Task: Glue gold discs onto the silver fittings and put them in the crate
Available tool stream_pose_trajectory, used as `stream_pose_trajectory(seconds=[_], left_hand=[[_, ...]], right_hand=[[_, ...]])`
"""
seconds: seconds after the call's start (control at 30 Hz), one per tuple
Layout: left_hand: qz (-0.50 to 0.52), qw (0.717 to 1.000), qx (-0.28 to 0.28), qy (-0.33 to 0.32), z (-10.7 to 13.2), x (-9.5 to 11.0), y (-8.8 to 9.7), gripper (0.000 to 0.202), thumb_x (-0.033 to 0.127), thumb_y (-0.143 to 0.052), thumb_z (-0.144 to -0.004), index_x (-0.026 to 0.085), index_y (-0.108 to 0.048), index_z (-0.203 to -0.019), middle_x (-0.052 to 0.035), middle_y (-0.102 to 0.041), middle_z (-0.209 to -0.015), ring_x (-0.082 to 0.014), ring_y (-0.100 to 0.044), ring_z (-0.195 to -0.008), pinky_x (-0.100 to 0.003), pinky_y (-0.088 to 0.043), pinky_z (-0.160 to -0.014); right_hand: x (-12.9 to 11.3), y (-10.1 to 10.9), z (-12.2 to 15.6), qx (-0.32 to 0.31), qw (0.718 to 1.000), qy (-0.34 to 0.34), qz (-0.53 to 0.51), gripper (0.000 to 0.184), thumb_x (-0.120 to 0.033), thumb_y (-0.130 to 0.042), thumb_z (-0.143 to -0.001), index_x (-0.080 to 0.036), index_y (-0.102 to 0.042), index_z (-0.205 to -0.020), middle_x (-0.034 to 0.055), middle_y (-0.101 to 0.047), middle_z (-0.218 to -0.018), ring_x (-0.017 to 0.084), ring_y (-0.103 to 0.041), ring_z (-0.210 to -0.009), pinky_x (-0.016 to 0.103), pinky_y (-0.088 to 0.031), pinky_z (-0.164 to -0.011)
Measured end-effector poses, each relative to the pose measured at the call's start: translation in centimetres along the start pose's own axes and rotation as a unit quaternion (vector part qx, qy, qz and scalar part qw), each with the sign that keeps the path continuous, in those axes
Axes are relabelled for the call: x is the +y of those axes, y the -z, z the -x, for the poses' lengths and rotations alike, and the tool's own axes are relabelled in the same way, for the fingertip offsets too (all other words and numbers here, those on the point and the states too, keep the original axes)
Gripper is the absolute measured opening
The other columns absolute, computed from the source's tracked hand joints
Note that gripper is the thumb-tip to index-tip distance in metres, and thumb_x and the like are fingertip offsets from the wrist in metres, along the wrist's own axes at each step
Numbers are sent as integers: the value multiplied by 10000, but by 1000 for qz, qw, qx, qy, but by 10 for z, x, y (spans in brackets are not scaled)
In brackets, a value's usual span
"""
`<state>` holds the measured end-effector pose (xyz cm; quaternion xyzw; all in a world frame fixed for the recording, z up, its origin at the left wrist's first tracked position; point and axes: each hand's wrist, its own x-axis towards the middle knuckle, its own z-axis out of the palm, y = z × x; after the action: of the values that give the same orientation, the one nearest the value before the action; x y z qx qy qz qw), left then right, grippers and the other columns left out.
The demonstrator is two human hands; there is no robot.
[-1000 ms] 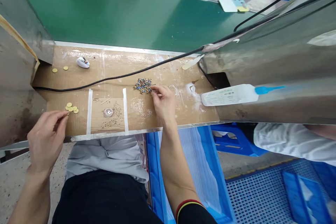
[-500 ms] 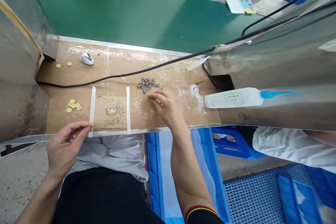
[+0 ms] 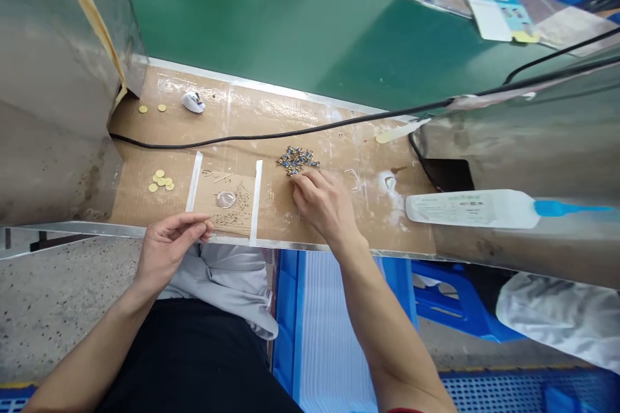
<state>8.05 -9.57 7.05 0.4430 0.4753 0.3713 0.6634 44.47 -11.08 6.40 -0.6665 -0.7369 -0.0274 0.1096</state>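
My left hand (image 3: 170, 246) is closed in a pinch over the front edge of a taped-down cardboard square (image 3: 219, 218). Whatever its fingertips hold is too small to make out. On that square lie a round clear disc (image 3: 226, 199), a thin stick (image 3: 223, 177) and dark specks. My right hand (image 3: 325, 205) has its fingers curled down at the near edge of a pile of small blue and brass-coloured metal parts (image 3: 297, 160). Its fingertips hide anything between them.
Several yellow discs (image 3: 161, 181) lie left of the square. Behind are a small white figure (image 3: 192, 102) and a black cable (image 3: 271, 137) crossing the bench. A white bottle with a blue nozzle (image 3: 472, 208) lies on the right. A blue crate (image 3: 289, 329) stands below.
The view has shifted, so the bench appears farther right. My left hand has moved right, past the left tape strip. The small part seen at my right fingertips is now hidden.
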Motion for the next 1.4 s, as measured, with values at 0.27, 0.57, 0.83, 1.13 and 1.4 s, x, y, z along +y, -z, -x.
stream_pose_trajectory(seconds=[0.27, 0.57, 0.83, 1.13, 1.4], left_hand=[[12, 999, -31, 27, -7, 5, -8, 346, 406, -944, -945, 229, -905, -1240, -81, -899, -1045, -199, -849, -895, -325, -729, -900], [-67, 996, -47, -34, -11, 7, -8, 275, 450, -777, -1088, 220, -918, -1139, -60, -865, -929, -192, -797, -812, -312, -697, -795], [-17, 998, -57, -4, -13, -2, -3, 308, 423, -794, -1077, 221, -871, -1297, -76, -889, -1038, -198, -836, -898, -328, -716, -895], [19, 997, -77, 19, -11, -10, -1, 375, 413, -794, -1078, 227, -830, -1401, -100, -895, -1159, -228, -863, -1026, -352, -724, -973], [14, 996, -83, 9, -11, -9, -1, 377, 392, -783, -1092, 208, -816, -1419, -97, -895, -1173, -213, -860, -1030, -318, -713, -976]], right_hand=[[-56, -29, 28, 150, 960, -100, -216, 183, -263, -621, -1131, -276, -799, -1170, 64, -858, -1119, 256, -790, -1023, 430, -631, -926], [-121, -29, 28, 186, 804, -244, -509, 207, -365, -841, -1029, -276, -826, -1215, 50, -885, -1102, 232, -858, -997, 407, -721, -919], [-138, -23, 9, 203, 865, -157, -432, 115, -297, -792, -1068, -349, -871, -1133, 31, -872, -1118, 263, -829, -1088, 481, -683, -1001], [-143, -21, 7, 216, 902, -116, -354, 165, -243, -764, -1085, -348, -864, -1162, 32, -885, -1121, 257, -852, -1052, 469, -717, -957], [-141, -17, 5, 209, 926, -44, -312, 261, -123, -735, -1082, -316, -848, -1216, 44, -877, -1133, 227, -850, -1046, 402, -714, -940]])
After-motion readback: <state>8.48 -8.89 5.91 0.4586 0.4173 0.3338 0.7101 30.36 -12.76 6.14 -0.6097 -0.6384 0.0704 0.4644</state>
